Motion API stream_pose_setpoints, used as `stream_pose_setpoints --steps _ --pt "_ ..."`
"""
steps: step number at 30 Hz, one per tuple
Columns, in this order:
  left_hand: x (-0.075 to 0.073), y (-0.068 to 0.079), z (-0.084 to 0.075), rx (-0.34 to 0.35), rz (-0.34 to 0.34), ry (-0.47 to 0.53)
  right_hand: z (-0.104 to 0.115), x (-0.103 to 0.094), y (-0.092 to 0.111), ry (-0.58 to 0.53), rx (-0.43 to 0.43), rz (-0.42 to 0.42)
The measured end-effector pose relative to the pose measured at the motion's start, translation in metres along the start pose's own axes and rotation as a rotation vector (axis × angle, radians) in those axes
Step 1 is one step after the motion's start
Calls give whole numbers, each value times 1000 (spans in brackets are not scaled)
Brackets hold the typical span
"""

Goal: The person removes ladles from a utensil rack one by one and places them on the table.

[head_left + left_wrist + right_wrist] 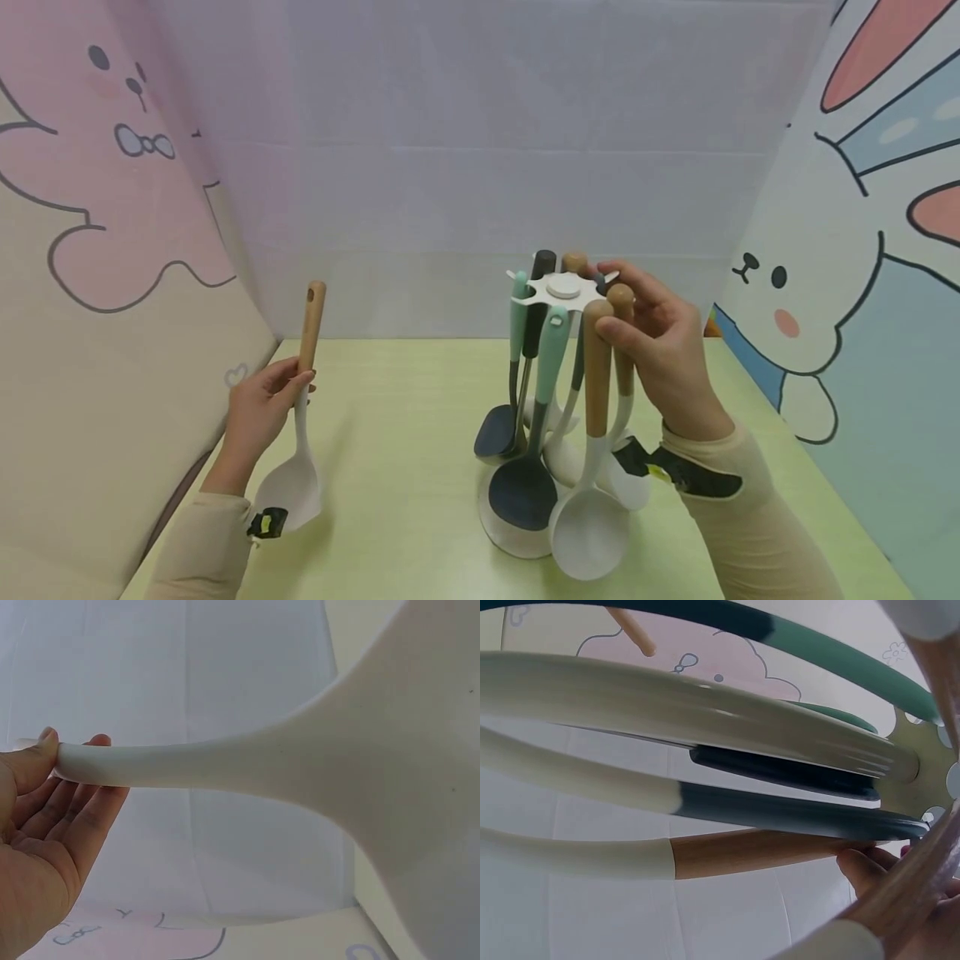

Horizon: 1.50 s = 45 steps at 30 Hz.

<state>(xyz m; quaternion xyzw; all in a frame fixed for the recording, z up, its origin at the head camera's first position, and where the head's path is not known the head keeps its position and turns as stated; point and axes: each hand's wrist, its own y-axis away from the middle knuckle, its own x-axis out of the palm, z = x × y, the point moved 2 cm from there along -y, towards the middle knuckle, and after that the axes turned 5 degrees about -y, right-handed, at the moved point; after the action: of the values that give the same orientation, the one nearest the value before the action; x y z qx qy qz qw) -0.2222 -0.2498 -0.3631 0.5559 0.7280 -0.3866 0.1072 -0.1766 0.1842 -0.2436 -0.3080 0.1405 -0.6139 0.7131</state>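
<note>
My left hand (pixel 258 408) holds a white spatula (pixel 291 492) where its wooden handle meets the white neck, blade down. In the left wrist view, thumb and fingers pinch the pale neck (pixel 165 765). Several utensils hang around a white utensil rack (pixel 564 287). At the rack's right side, my right hand (pixel 671 358) spreads its thumb and fingers among the handles. Its thumb touches the wooden handle of a white ladle (pixel 589 533). In the right wrist view, its fingertips meet another wooden handle (pixel 757 851) behind.
A dark ladle (pixel 522 493) with a mint handle hangs beside the white ladle, above the rack's round white base (pixel 517 542). A dark slotted or flat utensil head (pixel 495 433) is farther left. The green table (pixel 405 467) meets a pale back wall and cartoon-printed side walls.
</note>
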Motion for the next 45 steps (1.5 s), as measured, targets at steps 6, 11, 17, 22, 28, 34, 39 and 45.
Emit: stream_pose_setpoints --steps 6,11,17,22,28,34,39,45 --pt "-5 3 14 -21 33 -13 0 1 0 7 -8 2" --pt "-8 5 24 -42 62 -44 0 1 0 3 -12 9" --pt "-9 6 37 -56 85 -69 0 1 1 -2 -18 12" --pt "-10 9 51 -85 122 -94 1 2 2 -14 -17 11" --pt "-10 12 63 -114 168 -108 3 2 3 -20 -16 8" --pt "-13 13 75 -147 216 -138 5 3 3 -10 -17 9" --pt "-14 14 85 -186 238 -153 4 3 4 -10 -20 8" --pt "-16 13 95 -210 271 -151 5 3 4 2 -18 4"
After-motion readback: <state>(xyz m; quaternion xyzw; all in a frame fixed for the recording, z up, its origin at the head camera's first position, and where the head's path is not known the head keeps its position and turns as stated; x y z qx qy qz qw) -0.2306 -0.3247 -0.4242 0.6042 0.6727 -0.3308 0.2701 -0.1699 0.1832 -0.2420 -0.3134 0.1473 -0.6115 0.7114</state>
